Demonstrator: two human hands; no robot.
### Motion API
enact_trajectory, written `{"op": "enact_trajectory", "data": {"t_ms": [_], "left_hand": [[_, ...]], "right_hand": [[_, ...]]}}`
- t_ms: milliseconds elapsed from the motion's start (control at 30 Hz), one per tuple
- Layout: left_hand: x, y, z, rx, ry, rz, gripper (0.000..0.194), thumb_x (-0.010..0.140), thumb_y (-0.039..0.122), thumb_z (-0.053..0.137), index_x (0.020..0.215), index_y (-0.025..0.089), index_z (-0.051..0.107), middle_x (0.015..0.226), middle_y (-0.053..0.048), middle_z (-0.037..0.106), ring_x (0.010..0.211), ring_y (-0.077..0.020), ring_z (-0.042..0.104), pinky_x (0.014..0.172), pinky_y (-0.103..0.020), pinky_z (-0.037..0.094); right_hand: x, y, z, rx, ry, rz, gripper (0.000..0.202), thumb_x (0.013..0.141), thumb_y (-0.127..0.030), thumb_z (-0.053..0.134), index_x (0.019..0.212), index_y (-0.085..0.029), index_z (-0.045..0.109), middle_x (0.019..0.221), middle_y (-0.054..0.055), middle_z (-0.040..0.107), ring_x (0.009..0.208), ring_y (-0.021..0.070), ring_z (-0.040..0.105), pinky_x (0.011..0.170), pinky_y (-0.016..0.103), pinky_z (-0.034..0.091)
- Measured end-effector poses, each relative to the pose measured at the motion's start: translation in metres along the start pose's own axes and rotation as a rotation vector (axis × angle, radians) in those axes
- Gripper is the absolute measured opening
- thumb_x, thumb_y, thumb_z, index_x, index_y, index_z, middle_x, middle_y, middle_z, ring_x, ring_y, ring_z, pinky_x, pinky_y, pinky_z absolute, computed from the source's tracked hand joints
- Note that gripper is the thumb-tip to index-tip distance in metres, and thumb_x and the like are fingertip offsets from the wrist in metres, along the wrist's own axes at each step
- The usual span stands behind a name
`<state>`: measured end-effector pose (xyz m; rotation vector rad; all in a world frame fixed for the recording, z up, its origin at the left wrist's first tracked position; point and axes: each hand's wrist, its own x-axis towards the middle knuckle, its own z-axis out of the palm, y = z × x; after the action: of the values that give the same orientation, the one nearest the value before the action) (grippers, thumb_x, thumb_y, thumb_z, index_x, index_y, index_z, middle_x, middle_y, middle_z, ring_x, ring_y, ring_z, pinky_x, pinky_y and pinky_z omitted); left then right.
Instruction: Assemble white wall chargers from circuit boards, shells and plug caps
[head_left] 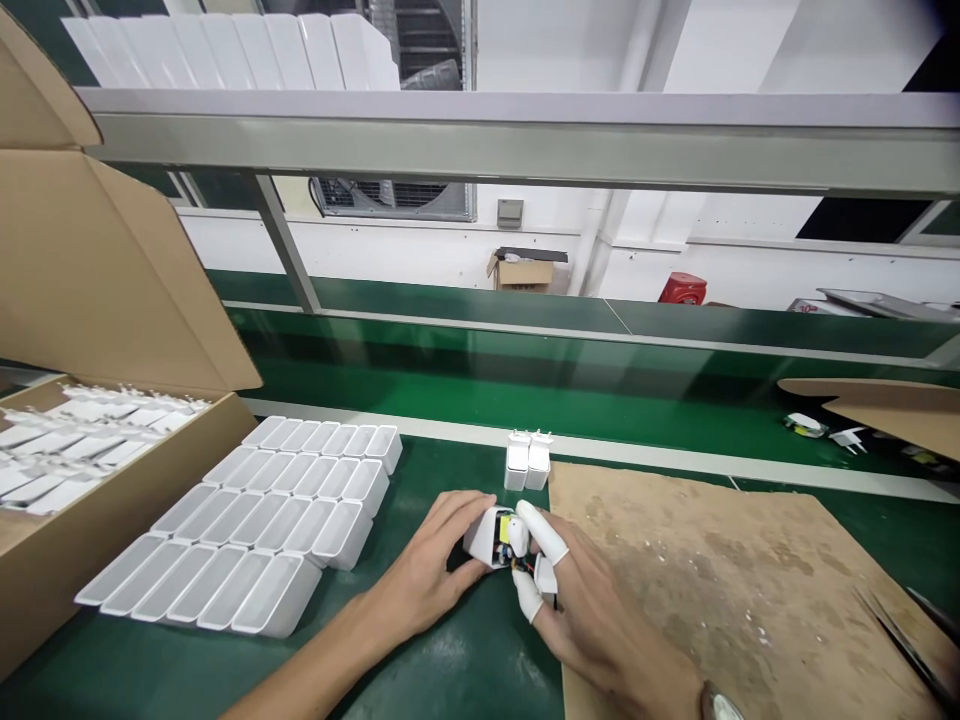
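Note:
My left hand (424, 570) is closed around a white plastic charger housing (478, 536), its open end turned to the right. In my right hand (600, 610), with white finger cots on the thumb and forefinger, is a small circuit board (505, 530) with a yellow-wrapped part. The board sits at the housing's mouth; how far inside it reaches I cannot tell. A white plastic piece (545, 574) shows beside my right fingers, near thin wires. Two white chargers (528, 462) stand side by side just beyond my hands.
Several rows of open white housings (259, 510) stand on the green bench at left, beside a cardboard box (120, 560) of white parts. A stained cardboard sheet (675, 570) lies at right with tweezers (900, 640). A green conveyor belt (465, 380) and shelf beam (525, 150) run behind.

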<state>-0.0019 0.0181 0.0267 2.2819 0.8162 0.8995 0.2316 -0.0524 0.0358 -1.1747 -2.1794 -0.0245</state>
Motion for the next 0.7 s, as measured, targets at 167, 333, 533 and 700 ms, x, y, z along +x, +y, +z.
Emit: {"op": "enact_trajectory", "data": {"t_ms": [167,333,533,700], "left_hand": [[-0.0001,-0.0008,-0.0006,0.018,0.004,0.009,0.061,0.099,0.013,0.064,0.152,0.035,0.042,0.146,-0.008,0.052,0.136,-0.0269,0.048,0.116,-0.048,0.046],[-0.0020,-0.0032,-0.0009,0.002,0.003,-0.004,0.063,0.099,0.013,0.064,0.154,0.036,0.041,0.147,-0.009,0.050,0.136,-0.0272,0.048,0.115,-0.048,0.047],[-0.0016,-0.0029,0.0000,-0.018,0.004,0.002,0.066,0.098,0.013,0.067,0.154,0.037,0.041,0.145,-0.008,0.051,0.135,-0.0267,0.049,0.115,-0.047,0.048],[-0.0018,-0.0019,-0.0008,-0.016,0.007,-0.005,0.066,0.096,0.011,0.068,0.152,0.036,0.043,0.144,-0.007,0.053,0.135,-0.0265,0.050,0.114,-0.046,0.048]], "right_hand": [[0.0017,-0.0018,-0.0040,0.011,0.056,-0.011,0.077,0.098,-0.010,0.047,0.166,-0.021,0.014,0.141,0.017,0.059,0.128,0.0299,0.062,0.103,0.048,0.062],[0.0022,-0.0019,-0.0030,0.007,0.092,0.010,0.072,0.100,-0.013,0.050,0.165,-0.024,0.019,0.139,0.015,0.062,0.125,0.0280,0.064,0.098,0.045,0.064],[0.0002,-0.0007,0.0000,-0.003,0.098,-0.006,0.073,0.100,-0.014,0.050,0.165,-0.024,0.019,0.138,0.015,0.062,0.123,0.0292,0.065,0.096,0.047,0.066],[-0.0017,0.0001,0.0001,-0.015,0.084,-0.005,0.077,0.098,-0.013,0.050,0.166,-0.025,0.016,0.138,0.016,0.063,0.124,0.0319,0.065,0.094,0.049,0.066]]}}
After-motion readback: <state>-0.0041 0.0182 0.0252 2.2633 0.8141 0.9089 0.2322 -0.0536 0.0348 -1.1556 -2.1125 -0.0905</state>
